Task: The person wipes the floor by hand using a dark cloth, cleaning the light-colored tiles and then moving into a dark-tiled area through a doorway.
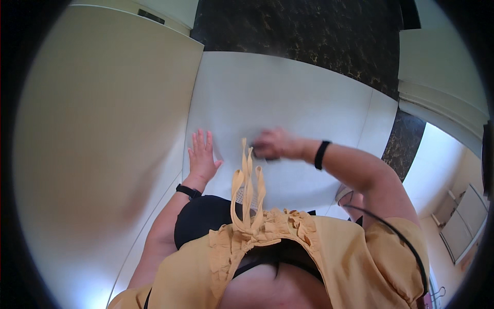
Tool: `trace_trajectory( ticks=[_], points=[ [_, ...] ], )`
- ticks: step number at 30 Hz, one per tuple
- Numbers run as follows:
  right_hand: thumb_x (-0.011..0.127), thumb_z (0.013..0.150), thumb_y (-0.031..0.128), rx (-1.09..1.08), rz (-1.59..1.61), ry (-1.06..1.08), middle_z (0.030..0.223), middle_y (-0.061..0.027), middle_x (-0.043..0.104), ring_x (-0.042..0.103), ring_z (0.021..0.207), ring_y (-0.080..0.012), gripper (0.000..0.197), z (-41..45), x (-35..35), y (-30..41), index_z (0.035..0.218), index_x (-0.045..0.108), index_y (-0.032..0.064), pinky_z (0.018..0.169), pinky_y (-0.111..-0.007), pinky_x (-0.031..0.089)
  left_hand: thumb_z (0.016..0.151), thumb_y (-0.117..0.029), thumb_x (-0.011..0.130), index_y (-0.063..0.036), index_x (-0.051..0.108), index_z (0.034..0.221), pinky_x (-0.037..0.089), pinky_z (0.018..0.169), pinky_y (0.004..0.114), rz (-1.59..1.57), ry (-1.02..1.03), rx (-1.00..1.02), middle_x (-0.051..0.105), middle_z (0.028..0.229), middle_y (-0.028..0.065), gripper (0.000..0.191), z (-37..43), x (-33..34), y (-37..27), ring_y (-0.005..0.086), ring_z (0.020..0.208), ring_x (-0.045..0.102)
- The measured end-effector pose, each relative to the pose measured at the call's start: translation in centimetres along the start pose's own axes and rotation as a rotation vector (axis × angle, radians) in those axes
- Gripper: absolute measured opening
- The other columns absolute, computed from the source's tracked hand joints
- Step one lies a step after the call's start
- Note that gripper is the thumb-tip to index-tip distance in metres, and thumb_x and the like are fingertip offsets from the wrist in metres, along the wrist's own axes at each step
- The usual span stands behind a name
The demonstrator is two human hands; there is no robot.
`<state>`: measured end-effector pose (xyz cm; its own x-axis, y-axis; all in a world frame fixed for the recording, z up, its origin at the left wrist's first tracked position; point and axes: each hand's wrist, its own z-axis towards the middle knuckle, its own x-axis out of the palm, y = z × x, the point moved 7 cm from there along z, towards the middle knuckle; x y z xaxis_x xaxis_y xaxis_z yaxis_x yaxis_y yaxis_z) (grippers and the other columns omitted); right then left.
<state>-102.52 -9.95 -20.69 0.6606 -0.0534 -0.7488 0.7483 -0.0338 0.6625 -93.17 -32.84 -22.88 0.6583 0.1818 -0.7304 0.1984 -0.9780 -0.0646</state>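
My left hand rests palm down with its fingers apart, apparently on the white floor tile, near the base of a pale panel. It holds nothing. To its right, my right hand is blurred and closed around a small dark object low over the same tile. Blur and the fingers hide most of that object, so its kind cannot be told. Yellow drawstring ties from my top hang in front of the view between the two hands.
A large pale smooth panel rises at the left. Dark marbled tile borders the white floor ahead, below a pale door frame at right. A black cable runs by my right arm. A white cabinet stands at far right.
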Motion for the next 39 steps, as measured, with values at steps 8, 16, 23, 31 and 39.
trace_trajectory(
  ticks=[8,16,23,31,39],
  points=[
    [0.07,0.08,0.002,0.879,-0.299,-0.747,0.125,-0.0083,0.061,0.058,0.115,-0.0352,0.04,6.5,-20.5,-18.8,0.115,0.07,0.0199,0.094,-0.046,0.052,0.077,-0.035,0.084,-0.0107,0.004,0.162,0.024,0.115,0.067,-0.009,-0.008,0.018,0.001,0.167,0.0214,0.119,0.3,-0.2,0.6,0.0421,0.154,0.001],
    [0.066,0.085,0.011,0.098,-0.267,-0.306,0.122,-0.0097,0.064,0.061,0.113,-0.033,0.027,15.4,-13.8,-11.1,0.111,0.07,0.0173,0.093,-0.043,0.053,0.077,-0.033,0.084,-0.0085,0.016,0.16,0.025,0.115,0.067,-0.059,0.073,-0.01,0.005,0.167,0.0212,0.11,-0.9,-2.1,0.1,0.0407,0.155,0.003],
    [0.069,0.081,0.004,0.808,-0.283,-0.558,0.136,-0.0116,0.055,0.054,0.124,-0.0367,0.047,3.5,-21.4,-22.5,0.126,0.064,0.0194,0.102,-0.045,0.05,0.077,-0.033,0.085,-0.01,0.014,0.161,0.025,0.115,0.067,-0.095,0.066,0.009,0.005,0.167,0.02,0.112,-1.3,-2.0,0.5,0.0406,0.155,0.004],
    [0.07,0.096,0.025,1.217,0.047,-0.372,0.122,-0.0141,0.062,0.06,0.116,-0.0305,0.041,-14.3,-33.8,-20.7,0.133,0.058,0.0145,0.098,-0.042,0.05,0.078,-0.036,0.083,-0.0112,0.009,0.161,0.025,0.113,0.071,-0.061,0.013,0.1,0.001,0.168,0.0184,0.114,2.5,1.1,0.4,0.0419,0.154,0.001],
    [0.072,0.094,0.032,1.163,0.025,-0.111,0.12,-0.0094,0.063,0.063,0.108,-0.0278,0.047,-11.2,-46.0,-3.0,0.136,0.056,0.0229,0.091,-0.038,0.054,0.097,-0.046,0.053,-0.0206,0.02,0.16,0.03,0.107,0.076,-0.037,-0.114,0.041,0.01,0.168,0.0144,0.076,7.3,6.9,3.8,0.0401,0.154,0.01]
  ],
)
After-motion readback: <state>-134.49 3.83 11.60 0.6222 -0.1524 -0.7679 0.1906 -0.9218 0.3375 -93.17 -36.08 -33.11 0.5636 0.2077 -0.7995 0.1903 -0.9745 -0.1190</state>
